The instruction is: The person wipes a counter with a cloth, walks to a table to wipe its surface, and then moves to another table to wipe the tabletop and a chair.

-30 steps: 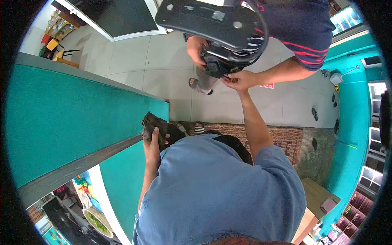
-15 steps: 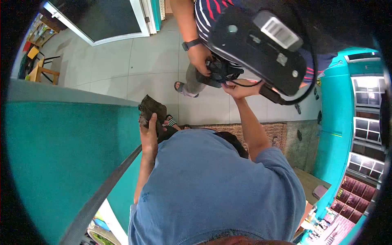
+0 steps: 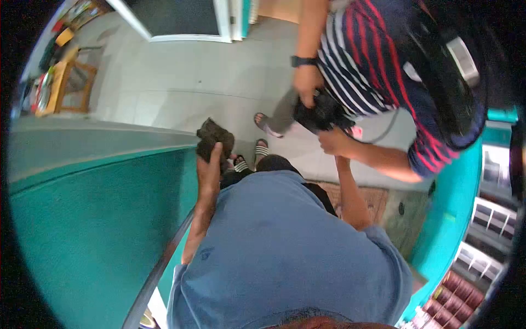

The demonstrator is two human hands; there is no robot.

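Note:
In the head view my left hand (image 3: 210, 161) grips a dark brown, rough, crumpled-looking piece (image 3: 217, 134), thumb across its front, beside the teal half wall. My right forearm (image 3: 354, 198) reaches forward to the other person's hand (image 3: 335, 141), which covers my right hand, so my fingers are hidden. Just beyond is a black device (image 3: 320, 111) with a cable, gripped from above by that person's other hand (image 3: 308, 83), which has a dark watch at the wrist.
The person in a striped shirt (image 3: 364, 60) stands close in front, a black case hanging at their side. The teal half wall (image 3: 104, 236) runs along my left. A woven mat (image 3: 372, 203) lies on the tiled floor; a wooden chair (image 3: 66, 82) stands far left.
The view has shifted. The other person's arm now crosses over my right hand, which earlier showed at the black device. The black case has swung right. My left hand still holds the brown piece.

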